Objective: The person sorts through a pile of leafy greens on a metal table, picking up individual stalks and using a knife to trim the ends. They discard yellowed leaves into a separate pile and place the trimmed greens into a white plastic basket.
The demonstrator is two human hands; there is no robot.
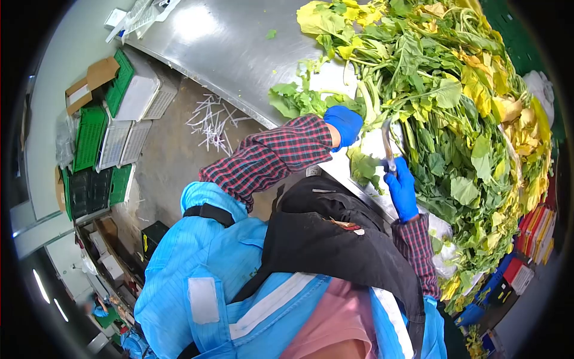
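1. My right hand (402,191) has its fingers clamped round the handle of the knife (388,142), whose blade points to the far side, beside the heaped greens (466,161). The glove (404,206) could let the handle turn if it is wet; I cannot tell whether it is.
2. My left hand (345,127) is curled at the leafy bunch (290,99), left of the blade. The back of the hand hides the fingertips, so I cannot tell if they are clamped on a stalk or only resting there. A quick sweep of the knife to the left could nick them.
3. If that hold is loose, the leafy bunch could twist or slide on the smooth metal table (239,66), pulling a cut askew.
4. The loose leaves (363,167) lie near me by the table's edge, between my hands. A brush from either sleeve could tip them over.
5. The heaped greens rise close on the right. Stems could catch the blade's tip, or slump onto my right wrist and push it off line.
6. My checked right sleeve (418,242) lies near the plastic (441,230); a snag there could jerk the knife.
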